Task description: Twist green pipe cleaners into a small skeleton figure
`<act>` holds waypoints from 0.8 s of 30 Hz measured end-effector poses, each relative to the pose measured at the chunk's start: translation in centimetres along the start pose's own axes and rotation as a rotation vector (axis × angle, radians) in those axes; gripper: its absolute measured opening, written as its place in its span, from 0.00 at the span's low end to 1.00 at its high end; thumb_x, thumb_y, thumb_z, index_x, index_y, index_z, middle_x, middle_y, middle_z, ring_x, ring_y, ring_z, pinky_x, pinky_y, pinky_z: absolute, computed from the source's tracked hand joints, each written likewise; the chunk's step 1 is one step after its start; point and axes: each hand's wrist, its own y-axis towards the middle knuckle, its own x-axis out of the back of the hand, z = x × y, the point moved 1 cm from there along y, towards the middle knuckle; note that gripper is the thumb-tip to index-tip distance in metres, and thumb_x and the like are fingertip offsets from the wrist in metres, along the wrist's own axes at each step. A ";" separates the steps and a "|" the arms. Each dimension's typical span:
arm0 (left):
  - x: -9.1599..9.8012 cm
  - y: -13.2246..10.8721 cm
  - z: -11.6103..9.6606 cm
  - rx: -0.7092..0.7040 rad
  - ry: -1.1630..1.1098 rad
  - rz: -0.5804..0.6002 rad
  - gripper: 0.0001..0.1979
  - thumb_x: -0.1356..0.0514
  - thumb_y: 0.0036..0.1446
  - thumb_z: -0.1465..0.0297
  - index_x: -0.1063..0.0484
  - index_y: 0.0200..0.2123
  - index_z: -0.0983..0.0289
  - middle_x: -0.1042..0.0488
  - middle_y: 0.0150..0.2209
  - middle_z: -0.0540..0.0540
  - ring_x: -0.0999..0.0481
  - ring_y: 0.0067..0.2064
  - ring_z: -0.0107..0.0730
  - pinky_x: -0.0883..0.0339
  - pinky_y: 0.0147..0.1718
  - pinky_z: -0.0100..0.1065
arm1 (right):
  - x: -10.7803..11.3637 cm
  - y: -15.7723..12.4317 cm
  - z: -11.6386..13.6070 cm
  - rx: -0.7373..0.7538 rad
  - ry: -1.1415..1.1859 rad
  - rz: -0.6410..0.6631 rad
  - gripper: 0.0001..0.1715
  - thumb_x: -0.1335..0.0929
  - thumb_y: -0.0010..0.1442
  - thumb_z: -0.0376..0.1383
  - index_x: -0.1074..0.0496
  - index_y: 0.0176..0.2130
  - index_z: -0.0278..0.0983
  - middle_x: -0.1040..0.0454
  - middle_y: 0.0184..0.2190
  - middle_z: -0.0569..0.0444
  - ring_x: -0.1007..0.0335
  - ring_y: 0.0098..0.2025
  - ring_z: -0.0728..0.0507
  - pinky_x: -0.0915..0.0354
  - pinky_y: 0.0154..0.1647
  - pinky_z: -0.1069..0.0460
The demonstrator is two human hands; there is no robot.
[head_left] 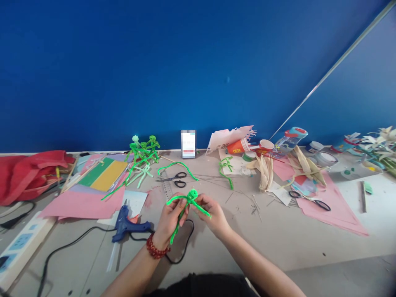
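Both hands hold a bright green pipe-cleaner figure (pixel 192 195) above the table, with a round coiled head, arms spread to either side and a leg hanging down. My left hand (pixel 174 214), with a red beaded bracelet at the wrist, pinches its body. My right hand (pixel 213 211) has its fingers closed at the figure's right side, near the arm. Just beyond them lie black-handled scissors (pixel 176 180) and a loose green pipe cleaner (pixel 179 163). Several finished-looking green pipe-cleaner figures (pixel 142 149) stand at the back left.
A blue glue gun (pixel 128 225) with its black cord lies left of my hands, near pink paper (pixel 89 204) and a white power strip (pixel 23 243). Rightward are another green twisted piece (pixel 228 171), red paper cups (pixel 239 146), dried husks (pixel 266 173) and a second pair of scissors (pixel 309 200).
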 end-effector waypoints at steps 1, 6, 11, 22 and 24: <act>0.0 0.0 0.1 -0.001 0.003 -0.003 0.16 0.36 0.55 0.58 0.32 0.29 0.65 0.31 0.19 0.45 0.43 0.12 0.14 0.51 0.15 0.23 | -0.1 0.0 0.0 0.011 -0.003 -0.037 0.16 0.29 0.57 0.44 0.34 0.28 0.36 0.35 0.22 0.61 0.43 0.23 0.52 0.44 0.24 0.57; -0.2 -0.1 0.2 0.023 -0.011 0.031 0.15 0.37 0.56 0.59 0.32 0.29 0.65 0.32 0.19 0.44 0.44 0.12 0.14 0.50 0.15 0.23 | -0.6 -0.1 -0.2 0.008 0.082 -0.152 0.18 0.27 0.54 0.46 0.33 0.26 0.36 0.40 0.19 0.62 0.50 0.20 0.53 0.51 0.21 0.57; -0.4 -0.3 -0.1 0.045 -0.028 0.025 0.15 0.36 0.54 0.59 0.33 0.31 0.64 0.27 0.23 0.47 0.38 0.14 0.16 0.48 0.15 0.23 | -1.0 0.0 -0.4 -0.040 0.187 -0.210 0.18 0.28 0.54 0.46 0.34 0.28 0.37 0.42 0.16 0.65 0.57 0.17 0.54 0.56 0.18 0.57; -0.5 -0.4 0.4 0.067 -0.154 0.056 0.11 0.36 0.56 0.63 0.32 0.30 0.65 0.32 0.19 0.45 0.41 0.14 0.15 0.47 0.16 0.23 | -0.5 -0.5 -0.5 0.104 -0.032 -0.228 0.16 0.28 0.55 0.44 0.34 0.26 0.37 0.36 0.21 0.59 0.43 0.25 0.50 0.43 0.28 0.55; -0.5 -0.4 0.6 0.108 -0.227 0.074 0.11 0.36 0.55 0.64 0.32 0.30 0.64 0.32 0.19 0.45 0.43 0.14 0.15 0.49 0.15 0.22 | -0.3 -0.4 -0.8 0.091 -0.020 -0.191 0.18 0.28 0.55 0.46 0.34 0.26 0.37 0.35 0.22 0.59 0.43 0.24 0.50 0.43 0.27 0.55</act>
